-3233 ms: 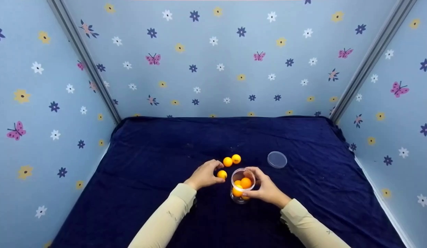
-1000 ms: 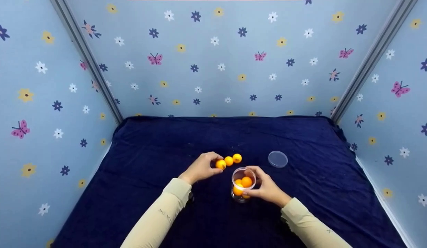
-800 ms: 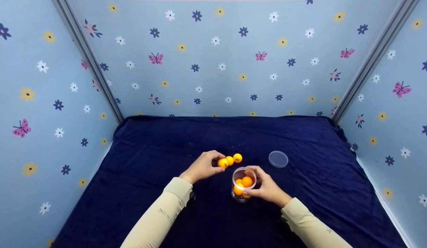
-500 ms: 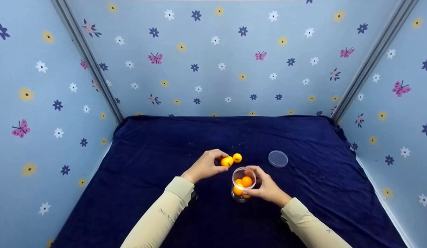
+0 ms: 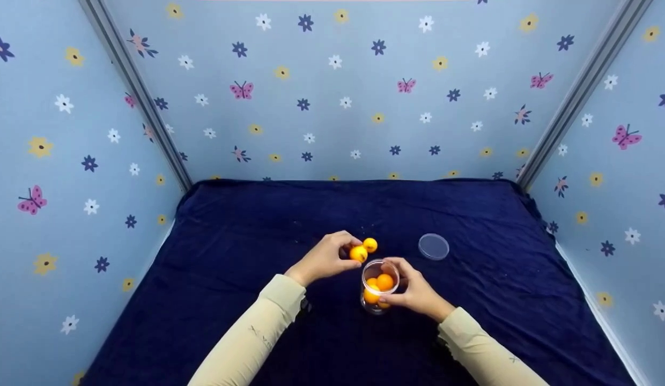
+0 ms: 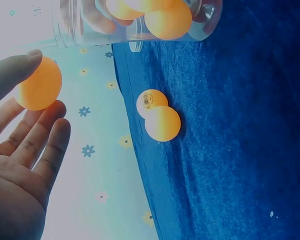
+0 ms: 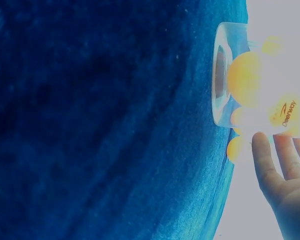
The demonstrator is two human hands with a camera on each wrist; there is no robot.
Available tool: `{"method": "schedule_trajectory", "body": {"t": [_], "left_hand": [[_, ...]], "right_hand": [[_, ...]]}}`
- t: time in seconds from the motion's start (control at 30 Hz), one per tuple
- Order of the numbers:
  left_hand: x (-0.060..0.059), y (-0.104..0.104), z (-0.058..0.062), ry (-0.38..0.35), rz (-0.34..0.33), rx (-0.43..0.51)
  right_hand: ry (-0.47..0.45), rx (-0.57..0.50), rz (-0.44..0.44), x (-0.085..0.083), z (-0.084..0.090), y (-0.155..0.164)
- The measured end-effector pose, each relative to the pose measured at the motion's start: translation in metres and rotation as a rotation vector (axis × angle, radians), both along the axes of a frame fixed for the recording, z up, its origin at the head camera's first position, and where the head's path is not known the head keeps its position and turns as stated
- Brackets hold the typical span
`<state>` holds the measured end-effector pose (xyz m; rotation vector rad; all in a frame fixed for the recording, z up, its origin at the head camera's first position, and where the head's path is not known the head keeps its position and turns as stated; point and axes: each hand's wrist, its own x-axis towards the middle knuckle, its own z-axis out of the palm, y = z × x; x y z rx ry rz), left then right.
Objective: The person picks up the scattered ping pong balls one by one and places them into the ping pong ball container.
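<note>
Your left hand (image 5: 323,257) pinches a ball (image 5: 357,253); your right hand (image 5: 415,292) grips the jar (image 5: 379,287) with several balls in; two balls (image 6: 159,116) lie beyond your left fingers, and the lid (image 5: 433,246) is off.

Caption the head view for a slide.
Left hand pinches an orange ball above a blue cloth; right hand grips a clear jar.

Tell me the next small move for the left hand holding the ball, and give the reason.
Probably carry it a short way right and toward the person, over the jar's mouth, then let go. The left hand pinches an orange ball just beside the open clear jar, which the right hand steadies upright and which already holds balls.
</note>
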<state>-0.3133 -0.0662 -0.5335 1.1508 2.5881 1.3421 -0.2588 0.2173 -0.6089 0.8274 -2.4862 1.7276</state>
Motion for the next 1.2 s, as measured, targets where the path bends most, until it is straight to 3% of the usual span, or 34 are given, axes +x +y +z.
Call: {"method": "schedule_trajectory", "body": {"t": [0.73,1.2], "left_hand": [[0.008,0.01,0.007,0.038,-0.04,-0.051],[0.012,0.015,0.008,0.059,-0.076,-0.054]], "right_hand": [[-0.009,0.012,0.009,0.001,0.004,0.0],[-0.026,0.041,0.086,-0.001,0.008,0.007]]}}
